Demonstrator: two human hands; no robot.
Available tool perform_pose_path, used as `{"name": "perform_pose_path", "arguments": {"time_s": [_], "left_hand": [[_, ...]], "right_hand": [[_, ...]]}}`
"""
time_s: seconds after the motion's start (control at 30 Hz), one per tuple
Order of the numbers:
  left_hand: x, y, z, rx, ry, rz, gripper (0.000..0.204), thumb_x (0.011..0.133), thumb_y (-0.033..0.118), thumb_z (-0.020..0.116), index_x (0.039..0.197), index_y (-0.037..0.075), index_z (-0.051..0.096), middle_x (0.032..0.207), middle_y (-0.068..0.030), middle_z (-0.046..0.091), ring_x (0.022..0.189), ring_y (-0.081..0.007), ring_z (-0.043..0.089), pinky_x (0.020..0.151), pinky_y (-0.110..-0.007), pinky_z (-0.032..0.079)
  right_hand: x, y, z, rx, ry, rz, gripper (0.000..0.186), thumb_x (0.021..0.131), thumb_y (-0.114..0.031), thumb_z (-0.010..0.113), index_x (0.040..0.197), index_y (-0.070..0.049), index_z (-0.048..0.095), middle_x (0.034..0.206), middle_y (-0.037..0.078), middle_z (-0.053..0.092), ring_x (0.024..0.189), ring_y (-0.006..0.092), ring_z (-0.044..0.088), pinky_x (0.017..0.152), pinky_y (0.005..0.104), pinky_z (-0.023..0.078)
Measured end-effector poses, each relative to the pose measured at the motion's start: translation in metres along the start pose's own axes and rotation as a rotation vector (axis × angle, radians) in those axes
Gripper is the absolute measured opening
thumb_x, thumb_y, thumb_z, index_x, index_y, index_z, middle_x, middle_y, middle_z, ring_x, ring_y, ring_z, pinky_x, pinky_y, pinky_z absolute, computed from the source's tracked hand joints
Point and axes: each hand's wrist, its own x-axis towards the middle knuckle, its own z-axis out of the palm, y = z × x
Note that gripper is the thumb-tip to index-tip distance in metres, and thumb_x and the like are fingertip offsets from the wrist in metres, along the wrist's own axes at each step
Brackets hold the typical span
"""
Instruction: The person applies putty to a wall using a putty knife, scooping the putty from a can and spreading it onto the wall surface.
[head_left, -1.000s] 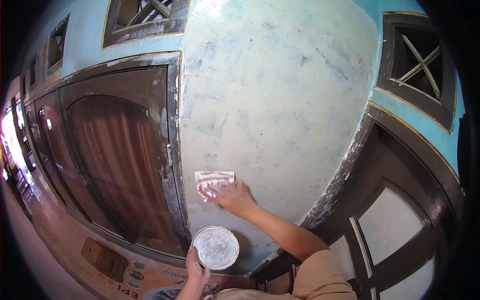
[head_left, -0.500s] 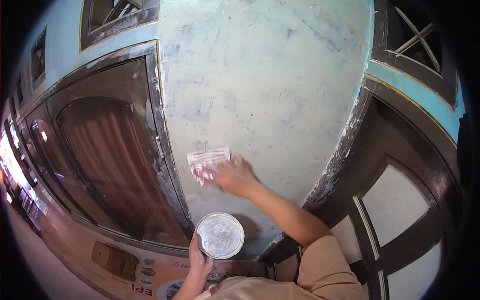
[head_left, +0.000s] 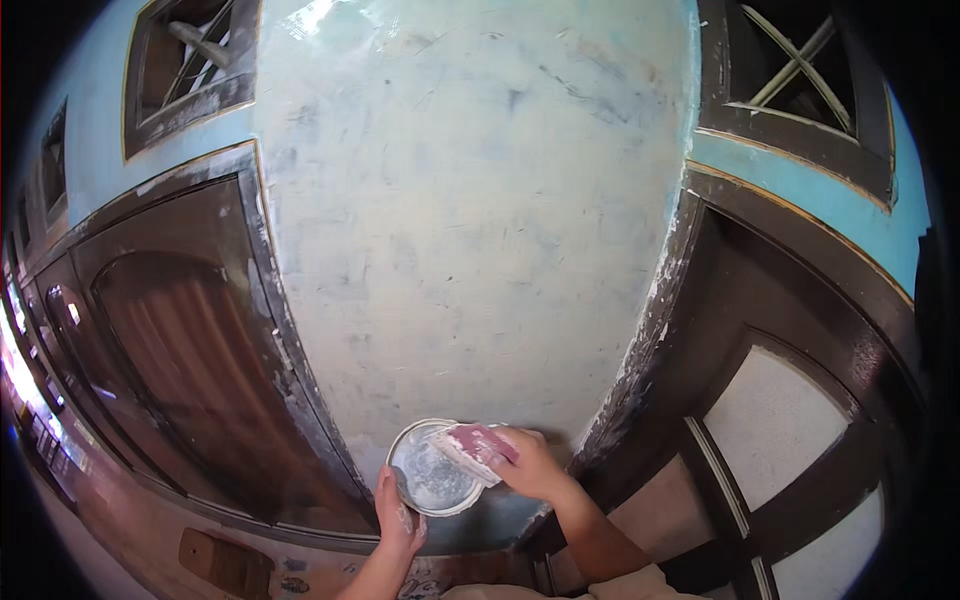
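My left hand [head_left: 396, 518] grips the left side of a round, shallow white tub [head_left: 440, 513] and holds it up in front of the wall. Whitish-grey putty [head_left: 425, 475] coats the inside of the tub, and some is smeared on my left fingers. In my right hand [head_left: 535, 468] is a pink-red putty spreader [head_left: 484, 444] caked with white paste. Its edge lies over the tub's right part, apparently against the rim; the exact contact cannot be made out.
A pale wall [head_left: 470, 250] with grey patches and scratches rises ahead. A brown door [head_left: 215, 380] stands at left, and a panelled dark door [head_left: 690, 400] at right, both in paint-spotted frames. A brown stool-like object [head_left: 225, 563] is on the floor at lower left.
My right hand has brought the spreader down from the wall to the tub. My left hand still holds the tub in nearly the same place. The view has tilted upward.
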Motion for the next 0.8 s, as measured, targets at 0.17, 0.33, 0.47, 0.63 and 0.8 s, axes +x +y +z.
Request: {"name": "perform_pose_path", "arguments": {"time_s": [0.17, 0.33, 0.47, 0.63, 0.8], "left_hand": [[0.010, -0.011, 0.041, 0.009, -0.032, -0.022, 0.041, 0.102, 0.035, 0.043, 0.129, 0.004, 0.045, 0.126, -0.0104, 0.053, 0.117, -0.0234, 0.053, 0.102, -0.039, 0.042], [0.022, -0.012, 0.090, 0.064, -0.111, 0.124, 0.045, 0.102, 0.035, 0.043, 0.135, 0.004, 0.041, 0.131, -0.0119, 0.049, 0.121, -0.0231, 0.050, 0.104, -0.039, 0.040], [0.034, -0.013, 0.120, 0.103, -0.146, 0.267, 0.053, 0.102, 0.037, 0.044, 0.140, 0.001, 0.037, 0.137, -0.0126, 0.046, 0.127, -0.0234, 0.045, 0.108, -0.039, 0.035], [0.035, -0.010, 0.153, 0.095, -0.225, 0.414, 0.057, 0.101, 0.039, 0.045, 0.142, 0.000, 0.035, 0.141, -0.0131, 0.043, 0.130, -0.0242, 0.042, 0.110, -0.040, 0.033], [0.032, -0.023, 0.165, 0.107, -0.206, 0.455, 0.058, 0.101, 0.040, 0.044, 0.142, 0.000, 0.034, 0.141, -0.0132, 0.042, 0.130, -0.0237, 0.042, 0.110, -0.039, 0.032]], "right_hand": [[-0.009, 0.009, -0.028, 0.029, 0.184, -0.008, 0.029, 0.084, -0.012, 0.066, 0.110, 0.001, 0.061, 0.090, 0.019, 0.067, 0.081, 0.0328, 0.067, 0.074, 0.0370, 0.052], [-0.003, 0.004, -0.045, 0.093, 0.456, -0.014, 0.022, 0.087, -0.010, 0.063, 0.106, 0.001, 0.059, 0.085, 0.016, 0.065, 0.074, 0.0263, 0.064, 0.070, 0.0353, 0.050], [0.004, 0.007, -0.066, 0.069, 0.543, -0.085, 0.025, 0.092, -0.012, 0.059, 0.113, 0.002, 0.055, 0.098, 0.009, 0.060, 0.088, 0.0160, 0.056, 0.080, 0.0310, 0.047], [0.021, 0.001, -0.084, 0.014, 0.582, -0.277, 0.024, 0.090, -0.012, 0.062, 0.107, 0.003, 0.056, 0.090, 0.018, 0.064, 0.076, 0.0306, 0.063, 0.070, 0.0379, 0.049], [0.034, -0.005, -0.103, -0.095, 0.546, -0.459, 0.023, 0.087, -0.008, 0.062, 0.106, 0.003, 0.058, 0.094, 0.019, 0.065, 0.081, 0.0362, 0.064, 0.072, 0.0408, 0.051]]}}
